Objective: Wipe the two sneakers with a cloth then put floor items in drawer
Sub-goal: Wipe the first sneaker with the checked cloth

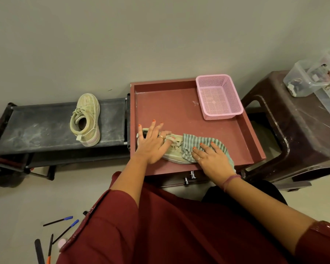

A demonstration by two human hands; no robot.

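Pressing down on a pale green canvas sneaker (pixel 172 149) that lies on its side in the open reddish-brown wooden drawer (pixel 179 103), the person's left hand (pixel 152 144) rests flat with its fingers spread and straight over the heel end, gripping nothing. At three o'clock from it, the right hand (pixel 212 159) lies with fingers extended on a green-and-grey striped cloth (pixel 196 142), soft and rumpled, draped over the sneaker's toe end. At one o'clock in the drawer's far corner sits a pink perforated plastic basket (pixel 218 96), rectangular with mesh walls. At nine o'clock from the drawer, the second pale green sneaker (pixel 86 119) stands upright, laces tied, on a dusty black fabric shoe rack (pixel 46 124). At three o'clock stands a scuffed dark brown plastic stool (pixel 303 130) bearing clear plastic boxes (pixel 301 80). On the smooth floor at seven o'clock lie slim black pens with blue caps (pixel 58 221).
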